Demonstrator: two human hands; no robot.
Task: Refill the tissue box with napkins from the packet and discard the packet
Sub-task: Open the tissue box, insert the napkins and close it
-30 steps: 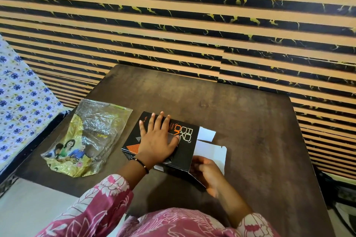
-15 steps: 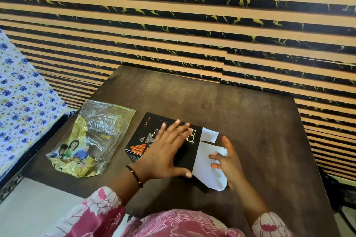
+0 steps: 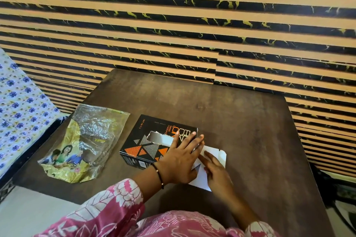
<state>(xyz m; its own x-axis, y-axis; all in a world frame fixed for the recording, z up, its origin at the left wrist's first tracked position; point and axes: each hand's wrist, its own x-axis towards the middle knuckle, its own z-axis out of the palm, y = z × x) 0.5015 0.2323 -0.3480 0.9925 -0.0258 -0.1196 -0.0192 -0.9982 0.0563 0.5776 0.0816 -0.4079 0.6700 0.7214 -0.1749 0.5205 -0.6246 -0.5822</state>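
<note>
- The tissue box point(image 3: 154, 140) sits on the dark table point(image 3: 240, 131) with its torn dispensing slot facing up. Its long axis runs from about 10 o'clock to 4 o'clock, and the open end points to 4 o'clock, towards my hands.
- My left hand point(image 3: 181, 161) lies flat on the box's near right corner, fingers straight and spread, pressing down and gripping nothing.
- My right hand point(image 3: 215, 169) is just beside it at 4 o'clock, fingers extended on the white end flap point(image 3: 213, 155), which lies folded out on the table. It looks like a press and not a pinch.
- The flap hinges at the box end right under my left fingertips, so I judge the next move is to swing it back towards 10 o'clock and tuck it in. The right hand is nearer for that.
- The packet point(image 3: 84, 140) lies crumpled and apparently empty at 9 o'clock from the box, apart from it and nearer my left hand, not yet discarded.
- A striped wall point(image 3: 173, 25) stands at 12 o'clock and a floral cloth point(image 3: 17, 109) at 9 o'clock.
</note>
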